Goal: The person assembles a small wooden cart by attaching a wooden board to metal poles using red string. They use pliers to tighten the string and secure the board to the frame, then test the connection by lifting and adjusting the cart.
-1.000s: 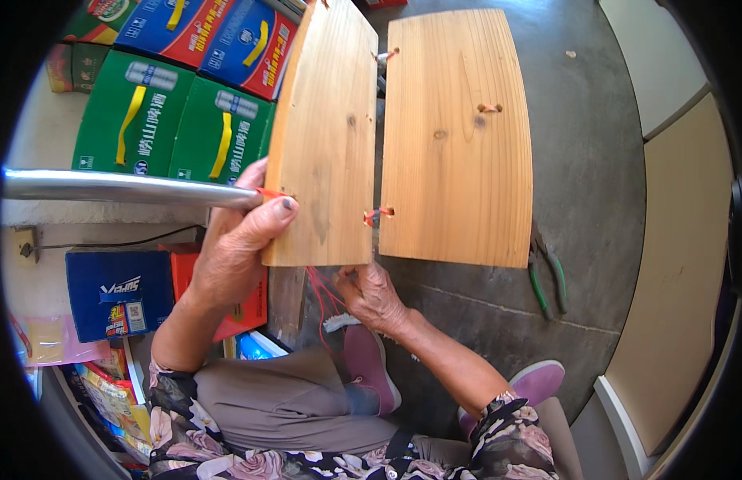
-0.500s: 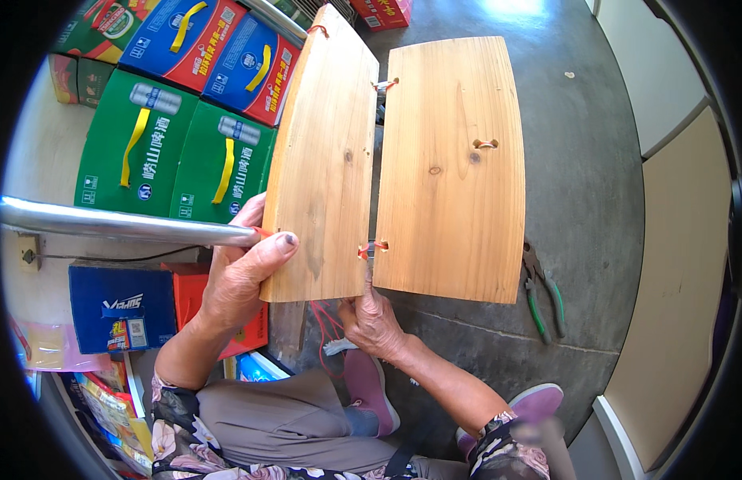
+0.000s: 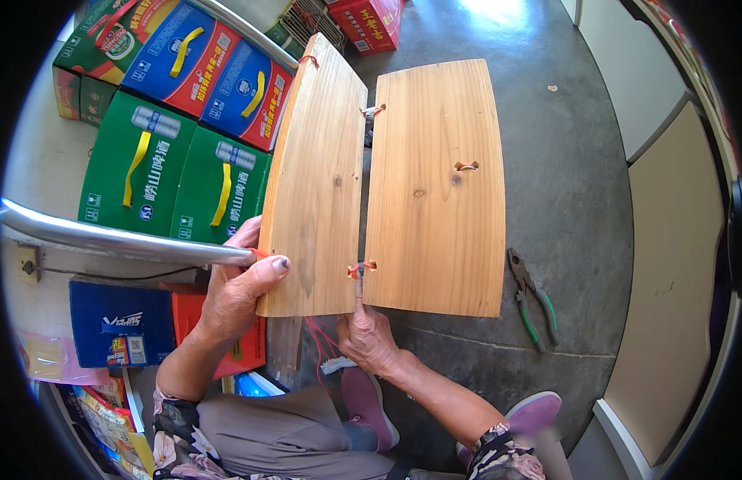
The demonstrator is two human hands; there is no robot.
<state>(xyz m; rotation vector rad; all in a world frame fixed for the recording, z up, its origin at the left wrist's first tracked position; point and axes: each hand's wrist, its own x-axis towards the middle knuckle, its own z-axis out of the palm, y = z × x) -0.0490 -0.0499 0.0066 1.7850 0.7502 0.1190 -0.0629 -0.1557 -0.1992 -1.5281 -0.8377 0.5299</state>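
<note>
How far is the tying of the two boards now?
Done: a tie joins the left board and right board at the top. In hand: the right hand fingers the red cord at the bottom gap; the left hand grips the left board. Left: the pliers lie unused.

Two wooden boards stand side by side just above the hands: the left board [image 3: 315,192], gripped at its lower left edge by the left hand [image 3: 235,292], and the right board [image 3: 436,192], just above the right hand [image 3: 367,336]. Three red cord ties show on the boards: one at the lower gap [image 3: 360,269] touching the right hand's finger, one at the upper gap [image 3: 374,110], one on the right board's face [image 3: 466,166]. One pair of green-handled pliers [image 3: 532,300] lies on the floor to the right of the right hand. One metal tube [image 3: 123,240] reaches the left hand. Two green cartons [image 3: 179,172] sit above the left hand, with two blue-and-red cartons [image 3: 207,68] beyond them.
</note>
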